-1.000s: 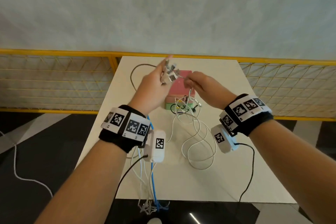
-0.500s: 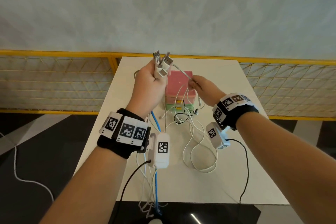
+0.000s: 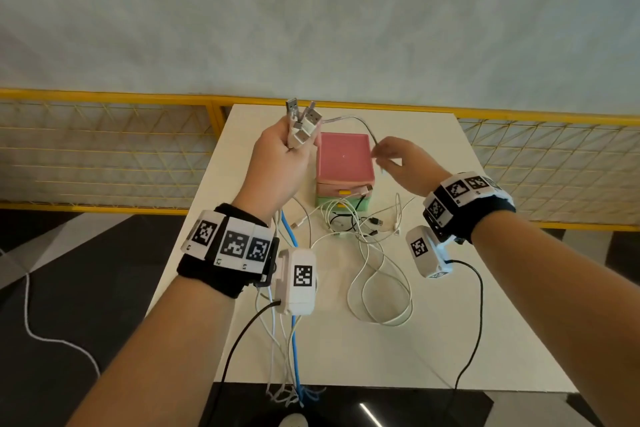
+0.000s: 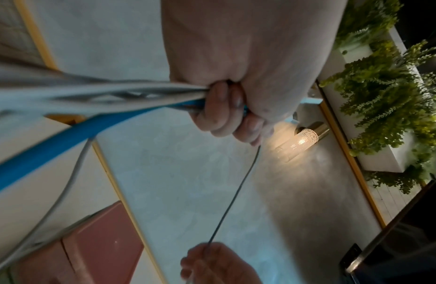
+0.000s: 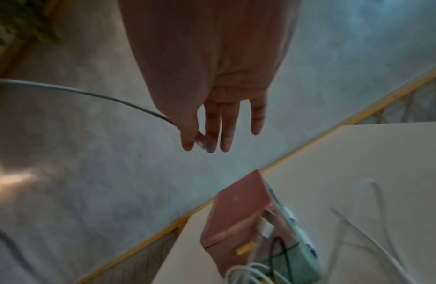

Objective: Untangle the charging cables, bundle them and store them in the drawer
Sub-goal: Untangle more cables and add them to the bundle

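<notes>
My left hand (image 3: 282,158) is raised left of the drawer unit and grips a bunch of cable ends (image 3: 302,123), USB plugs pointing up. Its white and blue cables (image 3: 290,236) hang past the table's front edge. In the left wrist view the fingers (image 4: 220,109) curl round the blue cable (image 4: 41,151) and the white ones. A thin grey cable (image 3: 362,123) arcs to my right hand (image 3: 393,156), which pinches its small connector (image 5: 202,142) between thumb and forefinger. The pink-topped drawer unit (image 3: 344,158) has cables trailing from its front. A tangle of white and black cables (image 3: 363,229) lies before it.
The white table (image 3: 450,322) ends close to my body. A yellow mesh railing (image 3: 104,149) runs behind and beside it. A white cord (image 3: 38,333) lies on the dark floor at left. A wall lamp (image 4: 302,142) and plants (image 4: 387,96) show in the left wrist view.
My left hand has lifted the plug bunch upright. My right hand has moved right, away from the left, drawing the thin grey cable out between them.
</notes>
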A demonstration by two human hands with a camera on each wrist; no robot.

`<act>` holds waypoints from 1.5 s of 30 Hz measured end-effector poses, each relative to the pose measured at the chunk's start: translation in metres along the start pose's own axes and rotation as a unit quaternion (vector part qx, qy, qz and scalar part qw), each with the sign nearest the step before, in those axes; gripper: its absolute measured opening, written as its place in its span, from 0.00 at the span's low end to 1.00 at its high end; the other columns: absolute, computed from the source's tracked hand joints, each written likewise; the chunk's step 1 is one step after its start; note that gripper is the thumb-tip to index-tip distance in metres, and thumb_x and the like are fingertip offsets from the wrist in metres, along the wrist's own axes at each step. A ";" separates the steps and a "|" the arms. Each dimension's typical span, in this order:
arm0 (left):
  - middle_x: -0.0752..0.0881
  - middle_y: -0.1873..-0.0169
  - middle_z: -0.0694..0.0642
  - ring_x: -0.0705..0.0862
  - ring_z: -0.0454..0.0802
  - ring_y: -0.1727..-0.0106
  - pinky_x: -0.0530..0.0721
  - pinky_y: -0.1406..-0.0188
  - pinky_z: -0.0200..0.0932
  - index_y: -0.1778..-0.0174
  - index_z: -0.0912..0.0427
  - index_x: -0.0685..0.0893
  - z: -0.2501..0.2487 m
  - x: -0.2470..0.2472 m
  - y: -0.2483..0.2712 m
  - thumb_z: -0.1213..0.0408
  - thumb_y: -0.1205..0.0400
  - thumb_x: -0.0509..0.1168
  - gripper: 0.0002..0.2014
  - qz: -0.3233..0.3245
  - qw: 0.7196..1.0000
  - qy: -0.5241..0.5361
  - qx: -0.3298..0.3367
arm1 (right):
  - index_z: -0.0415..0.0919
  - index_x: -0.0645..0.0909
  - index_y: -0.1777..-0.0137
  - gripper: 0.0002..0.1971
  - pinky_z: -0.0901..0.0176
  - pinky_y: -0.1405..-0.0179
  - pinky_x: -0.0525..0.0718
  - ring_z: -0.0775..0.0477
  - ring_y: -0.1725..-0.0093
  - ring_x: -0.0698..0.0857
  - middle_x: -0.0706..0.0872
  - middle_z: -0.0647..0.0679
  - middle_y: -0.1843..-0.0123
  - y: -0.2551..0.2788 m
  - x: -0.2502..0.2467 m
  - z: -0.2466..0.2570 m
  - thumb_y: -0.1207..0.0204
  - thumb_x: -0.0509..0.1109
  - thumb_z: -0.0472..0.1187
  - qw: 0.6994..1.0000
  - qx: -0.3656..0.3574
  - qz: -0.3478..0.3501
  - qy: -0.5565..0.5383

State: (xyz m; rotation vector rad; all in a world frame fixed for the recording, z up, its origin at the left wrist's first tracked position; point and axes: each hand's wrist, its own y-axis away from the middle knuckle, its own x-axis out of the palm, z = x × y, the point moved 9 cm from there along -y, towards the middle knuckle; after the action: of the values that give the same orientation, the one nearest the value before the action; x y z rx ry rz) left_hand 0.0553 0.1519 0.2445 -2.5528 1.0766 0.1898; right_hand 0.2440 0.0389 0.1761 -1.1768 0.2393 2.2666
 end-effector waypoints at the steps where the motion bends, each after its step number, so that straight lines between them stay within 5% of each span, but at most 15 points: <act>1: 0.70 0.81 0.44 0.66 0.44 0.78 0.65 0.75 0.39 0.67 0.50 0.78 0.000 0.005 0.001 0.53 0.14 0.62 0.15 0.022 1.000 -0.015 -0.005 | 0.43 0.79 0.39 0.11 0.63 0.36 0.79 0.50 0.39 0.83 0.85 0.49 0.40 0.005 -0.002 0.013 0.21 0.68 0.39 0.999 -0.022 0.004 -0.025; 3: 0.71 0.84 0.43 0.66 0.39 0.81 0.65 0.78 0.34 0.66 0.52 0.79 -0.002 0.017 0.005 0.54 0.14 0.61 0.14 0.072 0.997 -0.040 -0.013 | 0.44 0.75 0.34 0.19 0.76 0.42 0.76 0.55 0.40 0.83 0.84 0.52 0.40 0.018 -0.010 0.047 0.24 0.72 0.42 0.995 -0.070 0.009 -0.066; 7: 0.77 0.84 0.41 0.72 0.32 0.83 0.66 0.79 0.27 0.57 0.54 0.83 -0.004 0.029 0.013 0.58 0.13 0.62 0.09 0.108 0.993 -0.044 -0.018 | 0.42 0.80 0.39 0.12 0.59 0.52 0.87 0.53 0.57 0.89 0.89 0.48 0.53 0.049 -0.026 0.106 0.22 0.70 0.40 0.987 -0.150 0.013 -0.056; 10: 0.76 0.82 0.43 0.72 0.33 0.82 0.68 0.80 0.27 0.45 0.58 0.85 0.002 0.014 0.014 0.59 0.12 0.60 0.10 0.056 0.998 0.020 -0.037 | 0.42 0.84 0.48 0.05 0.56 0.59 0.86 0.58 0.68 0.89 0.90 0.50 0.63 0.075 -0.027 0.121 0.22 0.69 0.39 0.987 -0.142 0.067 0.023; 14: 0.69 0.81 0.48 0.64 0.42 0.83 0.63 0.82 0.34 0.61 0.53 0.88 0.004 -0.006 0.020 0.52 0.12 0.57 0.19 0.025 0.997 0.057 -0.044 | 0.44 0.88 0.54 0.05 0.65 0.62 0.85 0.58 0.67 0.89 0.91 0.53 0.64 0.139 -0.002 0.143 0.24 0.72 0.44 0.937 -0.121 0.328 0.024; 16: 0.69 0.84 0.49 0.62 0.45 0.84 0.61 0.83 0.35 0.70 0.54 0.87 -0.007 -0.001 0.029 0.51 0.12 0.56 0.24 0.062 0.994 0.080 -0.040 | 0.44 0.89 0.56 0.11 0.70 0.66 0.81 0.57 0.67 0.87 0.90 0.52 0.65 0.159 0.000 0.153 0.24 0.70 0.50 0.921 -0.116 0.372 0.012; 20: 0.79 0.81 0.51 0.71 0.45 0.80 0.69 0.79 0.38 0.67 0.60 0.88 -0.041 0.017 0.053 0.48 0.14 0.52 0.27 0.154 0.985 0.081 -0.001 | 0.45 0.87 0.55 0.16 0.62 0.63 0.81 0.55 0.66 0.85 0.89 0.54 0.65 0.143 -0.019 0.154 0.20 0.62 0.54 0.957 -0.167 0.216 0.097; 24: 0.90 0.55 0.38 0.84 0.28 0.49 0.75 0.49 0.19 0.52 0.54 0.90 -0.070 0.028 0.073 0.57 0.10 0.48 0.23 0.209 0.976 0.025 0.052 | 0.42 0.83 0.40 0.17 0.54 0.44 0.81 0.54 0.47 0.85 0.87 0.50 0.45 0.136 -0.015 0.152 0.18 0.60 0.51 0.974 -0.168 0.136 0.063; 28: 0.86 0.41 0.40 0.80 0.40 0.33 0.77 0.30 0.46 0.46 0.46 0.90 -0.076 0.045 0.082 0.49 0.10 0.49 0.22 0.267 0.960 -0.034 0.072 | 0.30 0.73 0.32 0.16 0.63 0.36 0.80 0.51 0.38 0.83 0.83 0.39 0.38 0.140 0.005 0.168 0.17 0.60 0.35 0.967 -0.170 0.138 -0.131; 32: 0.91 0.48 0.51 0.88 0.39 0.49 0.82 0.46 0.35 0.46 0.51 0.91 -0.067 0.046 0.081 0.55 0.12 0.60 0.14 0.224 0.974 -0.022 0.035 | 0.26 0.72 0.50 0.11 0.48 0.56 0.88 0.38 0.64 0.78 0.76 0.36 0.63 0.149 0.024 0.166 0.14 0.50 0.32 0.939 -0.089 0.160 -0.290; 34: 0.90 0.51 0.61 0.90 0.54 0.50 0.86 0.47 0.47 0.34 0.47 0.83 -0.068 0.040 0.083 0.60 0.19 0.70 0.16 0.175 0.978 0.114 0.024 | 0.36 0.67 0.57 0.12 0.54 0.75 0.74 0.48 0.72 0.66 0.65 0.46 0.69 0.151 0.031 0.163 0.12 0.47 0.35 0.919 -0.047 0.146 -0.364; 37: 0.85 0.56 0.65 0.87 0.60 0.60 0.86 0.57 0.49 0.31 0.45 0.77 -0.065 0.024 0.084 0.56 0.24 0.74 0.25 0.093 0.949 0.299 0.027 | 0.43 0.65 0.61 0.15 0.64 0.80 0.60 0.56 0.76 0.60 0.63 0.52 0.72 0.154 0.039 0.155 0.12 0.48 0.40 0.914 -0.029 0.128 -0.383; 39: 0.85 0.62 0.57 0.87 0.59 0.62 0.85 0.62 0.45 0.50 0.54 0.84 -0.068 0.014 0.084 0.51 0.17 0.65 0.11 0.059 0.965 0.252 0.037 | 0.43 0.66 0.60 0.13 0.65 0.80 0.63 0.56 0.76 0.62 0.64 0.51 0.71 0.160 0.044 0.154 0.12 0.49 0.41 0.916 -0.036 0.145 -0.372; 41: 0.84 0.66 0.59 0.87 0.57 0.61 0.83 0.59 0.40 0.63 0.60 0.81 -0.068 0.018 0.085 0.56 0.11 0.55 0.19 0.080 0.987 0.134 0.050 | 0.42 0.65 0.59 0.13 0.64 0.79 0.67 0.53 0.76 0.65 0.64 0.49 0.70 0.166 0.047 0.156 0.12 0.48 0.39 0.905 -0.046 0.164 -0.390; 45: 0.81 0.64 0.50 0.81 0.38 0.59 0.76 0.52 0.30 0.60 0.62 0.81 -0.076 0.041 0.096 0.64 0.09 0.51 0.18 0.181 0.977 -0.036 0.106 | 0.42 0.64 0.62 0.14 0.60 0.73 0.75 0.50 0.75 0.69 0.67 0.49 0.69 0.169 0.043 0.156 0.13 0.48 0.36 0.903 -0.053 0.149 -0.399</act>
State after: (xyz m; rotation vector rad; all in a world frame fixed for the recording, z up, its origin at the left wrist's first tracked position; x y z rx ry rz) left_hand 0.0140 0.0335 0.2776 -2.1305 1.4423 0.2442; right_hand 0.0216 -0.0203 0.2186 -0.1748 -0.0343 2.8492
